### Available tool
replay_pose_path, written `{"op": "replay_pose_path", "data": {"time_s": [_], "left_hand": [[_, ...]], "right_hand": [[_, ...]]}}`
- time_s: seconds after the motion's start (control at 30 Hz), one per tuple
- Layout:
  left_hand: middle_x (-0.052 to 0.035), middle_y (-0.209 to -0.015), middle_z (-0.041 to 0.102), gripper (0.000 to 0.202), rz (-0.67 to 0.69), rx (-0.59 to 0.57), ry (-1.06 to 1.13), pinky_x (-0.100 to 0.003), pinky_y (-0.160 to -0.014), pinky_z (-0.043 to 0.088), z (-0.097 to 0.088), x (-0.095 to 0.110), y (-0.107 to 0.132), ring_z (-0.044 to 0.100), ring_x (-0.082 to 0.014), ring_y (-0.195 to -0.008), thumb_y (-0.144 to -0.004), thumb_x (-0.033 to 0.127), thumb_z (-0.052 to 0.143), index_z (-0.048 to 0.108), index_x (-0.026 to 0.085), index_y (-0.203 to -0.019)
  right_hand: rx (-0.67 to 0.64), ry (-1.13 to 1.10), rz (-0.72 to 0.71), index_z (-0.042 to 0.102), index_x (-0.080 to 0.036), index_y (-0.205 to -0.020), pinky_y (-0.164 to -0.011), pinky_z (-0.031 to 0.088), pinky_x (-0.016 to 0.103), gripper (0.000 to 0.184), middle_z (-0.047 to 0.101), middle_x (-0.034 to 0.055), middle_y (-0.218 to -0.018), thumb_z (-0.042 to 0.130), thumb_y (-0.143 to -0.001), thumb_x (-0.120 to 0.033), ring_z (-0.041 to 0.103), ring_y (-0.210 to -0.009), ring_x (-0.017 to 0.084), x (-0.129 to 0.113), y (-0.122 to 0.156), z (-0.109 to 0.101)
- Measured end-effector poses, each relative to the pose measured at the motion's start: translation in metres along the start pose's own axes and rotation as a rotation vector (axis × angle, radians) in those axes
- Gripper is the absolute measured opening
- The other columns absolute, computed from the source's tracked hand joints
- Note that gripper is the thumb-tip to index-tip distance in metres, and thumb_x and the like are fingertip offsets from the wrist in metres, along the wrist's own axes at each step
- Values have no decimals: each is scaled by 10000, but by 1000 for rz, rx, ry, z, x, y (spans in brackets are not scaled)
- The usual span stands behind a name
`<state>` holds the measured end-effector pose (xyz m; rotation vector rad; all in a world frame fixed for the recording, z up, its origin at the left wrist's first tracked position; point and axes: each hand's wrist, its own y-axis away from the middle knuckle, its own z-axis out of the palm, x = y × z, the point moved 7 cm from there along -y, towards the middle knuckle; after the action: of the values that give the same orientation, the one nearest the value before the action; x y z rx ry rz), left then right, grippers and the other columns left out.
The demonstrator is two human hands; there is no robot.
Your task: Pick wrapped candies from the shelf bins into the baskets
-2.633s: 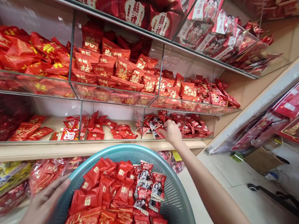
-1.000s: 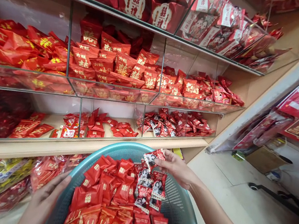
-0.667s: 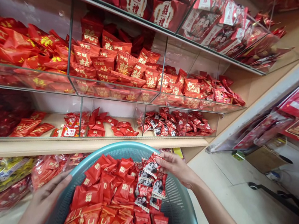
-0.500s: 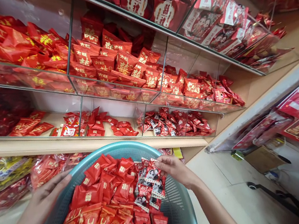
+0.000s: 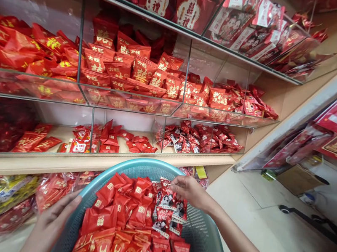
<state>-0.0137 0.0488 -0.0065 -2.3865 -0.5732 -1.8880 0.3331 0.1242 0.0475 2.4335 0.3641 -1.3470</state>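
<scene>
While the left hand lies open-fingered against the near-left wall of the teal basket, the right hand has its grip pinched on a red packet with cartoon faces, at the basket's far end, atop heaped red candies.

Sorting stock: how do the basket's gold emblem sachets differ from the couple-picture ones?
Red foil sachets with a gold emblem fill the teal plastic basket's left; red sachets picturing a couple line its right. Emblem ones lie untouched; the right hand pinches a couple one. Both are red.
</scene>
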Motion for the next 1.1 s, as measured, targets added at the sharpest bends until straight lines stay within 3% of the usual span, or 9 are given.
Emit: {"op": "replay_pose_path", "data": {"time_s": [0.23,0.4,0.57,0.7,0.8,0.93,1.1], "left_hand": [[-13,-1124,618,540,-26,16,16,-309,-914,437,0,4,3,487,-247,-1130,-603,544,611,634,226,-1039],[-17,-1122,620,547,-40,-8,39,-316,-897,453,1,0,3,504,-248,-1113,-613,531,617,616,232,-1071],[-21,-1139,609,590,-42,-14,0,-352,-962,386,0,-6,0,487,-250,-1131,-614,561,603,591,237,-1107],[-21,-1153,600,634,-42,-19,-25,-354,-983,358,1,-6,-2,483,-249,-1136,-592,595,597,587,232,-1111],[-22,-1176,582,667,-21,-26,2,-327,-939,416,2,-3,-1,479,-251,-1139,-566,610,606,591,222,-1108],[-21,-1155,596,642,6,-30,9,-301,-915,441,2,0,0,484,-247,-1135,-576,596,614,601,218,-1095],[-20,-1131,613,626,2,-6,-14,-311,-913,444,-1,-3,-2,493,-254,-1125,-566,594,621,619,222,-1070]], "right_hand": [[127,310,-143,637,-173,-688,-535,372,240,307,613,24,-668,557,-738,-465,520,-585,132,-8,-1,-8],[163,375,-166,656,-202,-736,-654,399,280,206,643,36,-771,605,-715,-401,565,-710,176,-13,0,-7],[174,374,-207,652,-188,-746,-627,397,266,259,649,44,-760,566,-742,-433,566,-699,171,-44,-3,-28],[370,414,-267,627,-173,-732,-631,397,258,229,644,38,-743,535,-770,-379,565,-691,158,-68,-37,-72],[562,538,-270,613,-154,-856,-698,401,268,199,632,65,-862,588,-727,-303,564,-781,170,-66,-78,-96],[609,657,-185,554,-146,-1038,-769,393,284,360,587,104,-1033,589,-725,-320,544,-915,198,-47,-127,-98],[612,759,-99,542,-151,-1028,-762,388,286,331,588,123,-1032,555,-753,-334,542,-948,225,-32,-142,-89]]}}
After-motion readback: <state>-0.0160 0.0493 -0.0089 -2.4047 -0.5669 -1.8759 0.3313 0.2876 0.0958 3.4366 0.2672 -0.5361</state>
